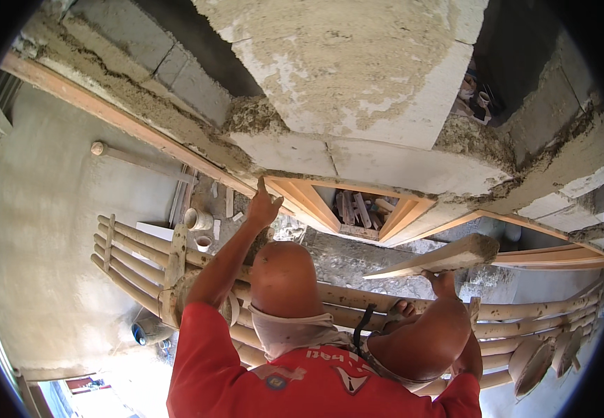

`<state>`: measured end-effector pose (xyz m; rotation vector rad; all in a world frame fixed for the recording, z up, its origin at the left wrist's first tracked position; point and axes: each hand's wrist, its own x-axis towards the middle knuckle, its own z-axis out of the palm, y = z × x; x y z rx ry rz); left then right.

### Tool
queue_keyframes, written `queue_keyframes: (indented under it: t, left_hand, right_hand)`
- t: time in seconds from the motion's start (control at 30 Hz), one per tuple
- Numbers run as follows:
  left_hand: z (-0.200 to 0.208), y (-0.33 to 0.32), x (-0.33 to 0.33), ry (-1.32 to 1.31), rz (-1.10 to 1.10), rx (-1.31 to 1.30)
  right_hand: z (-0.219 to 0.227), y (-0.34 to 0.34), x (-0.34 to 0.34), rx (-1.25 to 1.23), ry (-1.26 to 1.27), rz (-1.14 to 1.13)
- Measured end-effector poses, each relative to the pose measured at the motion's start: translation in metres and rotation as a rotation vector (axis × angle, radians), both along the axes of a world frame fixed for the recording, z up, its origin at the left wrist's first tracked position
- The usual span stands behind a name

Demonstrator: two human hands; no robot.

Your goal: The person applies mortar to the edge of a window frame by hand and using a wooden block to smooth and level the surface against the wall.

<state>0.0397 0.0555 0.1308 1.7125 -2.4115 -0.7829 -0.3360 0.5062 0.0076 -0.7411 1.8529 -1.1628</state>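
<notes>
Right of centre I log one board (448,258), presumably stiff, fairly light and gritty, best held beneath its middle, where the right hand (444,285) has fingers clamped; left hand (264,207) empty, index outstretched by the wall (385,164).

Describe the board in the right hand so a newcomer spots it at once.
Find the bamboo platform across the lower half. Above its right half, the right hand holds a long, tapering board. Unlike the orange wooden frames above, it is dull, greyish and handheld.
</notes>
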Motion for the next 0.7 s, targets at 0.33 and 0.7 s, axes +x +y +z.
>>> queue_keyframes:
  t: [0.33, 0.7]
  left_hand:
    - [-0.046, 0.014, -0.019, 0.213, 0.091, -0.259]
    - [-0.029, 0.049, -0.035, 0.220, -0.454, -0.566]
  right_hand:
    - [0.014, 0.009, 0.006, -0.003, -0.001, -0.154]
    - [-0.028, 0.016, -0.008, -0.077, -0.059, -0.361]
